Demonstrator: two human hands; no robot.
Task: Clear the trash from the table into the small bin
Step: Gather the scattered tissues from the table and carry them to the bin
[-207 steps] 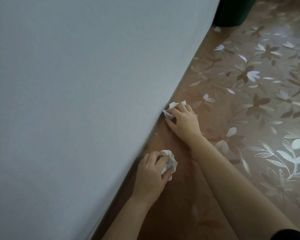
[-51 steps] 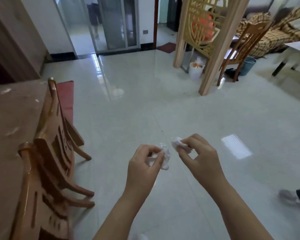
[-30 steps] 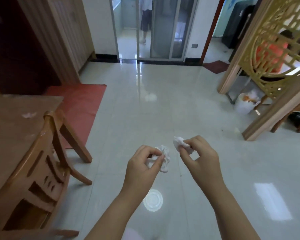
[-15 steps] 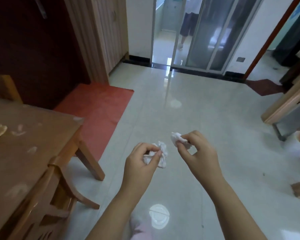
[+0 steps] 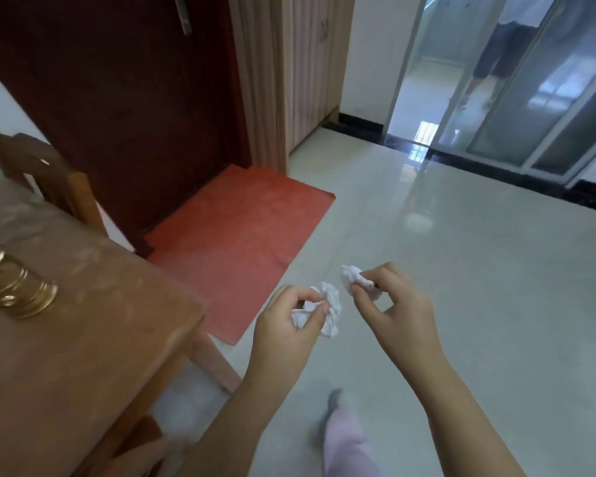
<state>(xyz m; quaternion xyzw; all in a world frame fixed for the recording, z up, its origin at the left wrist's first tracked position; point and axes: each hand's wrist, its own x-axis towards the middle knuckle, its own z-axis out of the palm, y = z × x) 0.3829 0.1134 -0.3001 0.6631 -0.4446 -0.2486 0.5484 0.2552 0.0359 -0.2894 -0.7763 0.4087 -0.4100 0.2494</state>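
Note:
My left hand [image 5: 286,328] pinches a crumpled white tissue [image 5: 329,311] between thumb and fingers, held in the air over the pale tiled floor. My right hand [image 5: 398,311] pinches a second, smaller crumpled white tissue [image 5: 353,276] just to the right of the first. The two wads are a short gap apart. The brown wooden table [image 5: 83,321] fills the lower left. No bin is in view.
A gold-coloured round object [image 5: 14,290] sits on the table at the left edge. A red mat [image 5: 241,242] lies before a dark red door [image 5: 117,98]. A wooden chair [image 5: 49,177] stands behind the table. A person [image 5: 496,53] stands beyond glass sliding doors at top right. My leg [image 5: 344,442] shows below.
The view has swung left: the table corner, red mat and dark door now fill the left side. Both hands still hold their tissues in the same pose in front of me.

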